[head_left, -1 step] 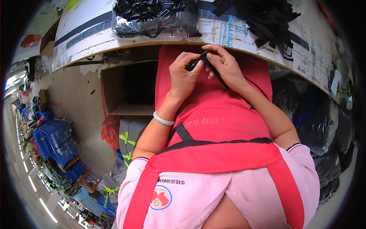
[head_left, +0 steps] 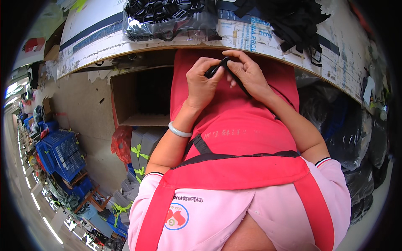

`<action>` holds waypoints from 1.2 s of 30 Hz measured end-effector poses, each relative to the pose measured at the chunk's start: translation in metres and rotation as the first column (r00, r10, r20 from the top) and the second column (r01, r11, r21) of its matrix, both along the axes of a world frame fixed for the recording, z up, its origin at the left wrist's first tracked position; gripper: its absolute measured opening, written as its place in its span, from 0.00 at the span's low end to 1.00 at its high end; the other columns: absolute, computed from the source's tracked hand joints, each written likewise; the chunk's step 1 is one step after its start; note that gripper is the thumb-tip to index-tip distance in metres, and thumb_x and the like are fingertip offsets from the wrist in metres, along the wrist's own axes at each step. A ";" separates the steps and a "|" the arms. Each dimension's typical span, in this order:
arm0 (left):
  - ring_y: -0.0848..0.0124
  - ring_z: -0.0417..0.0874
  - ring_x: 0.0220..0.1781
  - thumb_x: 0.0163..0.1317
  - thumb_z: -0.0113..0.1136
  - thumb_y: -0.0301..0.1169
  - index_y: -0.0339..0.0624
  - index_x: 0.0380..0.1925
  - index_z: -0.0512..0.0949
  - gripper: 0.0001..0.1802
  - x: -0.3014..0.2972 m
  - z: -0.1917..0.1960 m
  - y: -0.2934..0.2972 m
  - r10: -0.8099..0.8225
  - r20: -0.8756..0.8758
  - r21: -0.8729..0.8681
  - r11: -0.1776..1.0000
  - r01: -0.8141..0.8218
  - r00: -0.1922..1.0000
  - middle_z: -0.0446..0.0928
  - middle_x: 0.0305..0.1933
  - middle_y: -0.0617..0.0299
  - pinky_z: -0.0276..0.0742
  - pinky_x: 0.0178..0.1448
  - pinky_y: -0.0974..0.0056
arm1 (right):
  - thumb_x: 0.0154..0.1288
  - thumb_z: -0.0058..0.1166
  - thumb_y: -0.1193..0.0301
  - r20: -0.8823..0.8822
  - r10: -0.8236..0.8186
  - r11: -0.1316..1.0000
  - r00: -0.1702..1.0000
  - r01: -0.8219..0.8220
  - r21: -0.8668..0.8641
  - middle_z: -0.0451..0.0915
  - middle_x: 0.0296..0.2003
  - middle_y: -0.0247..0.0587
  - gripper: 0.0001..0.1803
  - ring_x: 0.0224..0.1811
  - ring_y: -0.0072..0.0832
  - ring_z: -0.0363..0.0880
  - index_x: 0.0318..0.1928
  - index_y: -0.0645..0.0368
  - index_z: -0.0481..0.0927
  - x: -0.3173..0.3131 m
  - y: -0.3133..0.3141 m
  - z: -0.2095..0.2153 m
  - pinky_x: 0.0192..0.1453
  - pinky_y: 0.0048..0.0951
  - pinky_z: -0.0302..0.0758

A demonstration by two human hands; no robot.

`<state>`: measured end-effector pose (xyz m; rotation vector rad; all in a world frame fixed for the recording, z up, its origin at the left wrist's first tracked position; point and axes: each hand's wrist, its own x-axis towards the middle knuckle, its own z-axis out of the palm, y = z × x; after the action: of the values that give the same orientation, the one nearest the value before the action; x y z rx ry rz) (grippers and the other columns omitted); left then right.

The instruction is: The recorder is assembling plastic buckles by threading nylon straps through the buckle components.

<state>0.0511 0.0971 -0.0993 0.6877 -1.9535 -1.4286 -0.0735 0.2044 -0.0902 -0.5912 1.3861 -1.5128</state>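
Note:
Over the red apron (head_left: 234, 113) my two hands meet just below the table's front edge. My left hand (head_left: 202, 83) is closed, its thumb and fingers pinching a small black plastic piece (head_left: 212, 71), probably a buckle, mostly hidden by the fingers. A black webbing strap (head_left: 237, 78) runs from that piece, and my right hand (head_left: 251, 77) grips it between thumb and fingers. The strap's lower part hangs under my right palm. Above on the table sits a clear plastic bag of black buckles (head_left: 167, 16), and to its right lies a pile of black straps (head_left: 293, 21).
The worn white tabletop (head_left: 96, 37) curves across the top. Beneath it at left stands an open cardboard box (head_left: 142, 120) with a dark inside, next to a red plastic bag (head_left: 121, 144). Dark filled plastic bags (head_left: 351, 142) crowd the right. Blue crates (head_left: 63, 154) stand farther left.

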 end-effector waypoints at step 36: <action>0.82 0.72 0.16 0.63 0.63 0.28 0.35 0.42 0.82 0.10 0.004 0.010 0.010 0.027 -0.031 0.559 0.829 -0.005 0.999 0.77 0.22 0.65 0.63 0.18 0.76 | 0.65 0.59 0.70 0.010 0.013 0.966 1.000 -0.015 0.257 0.79 0.24 0.34 0.09 0.17 0.14 0.73 0.31 0.62 0.77 -0.006 0.009 0.027 0.20 0.17 0.72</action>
<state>0.0553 0.1070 -0.0896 0.9176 -1.4816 -2.0141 -0.0796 0.2130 -0.0637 -0.4310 1.5383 -1.2957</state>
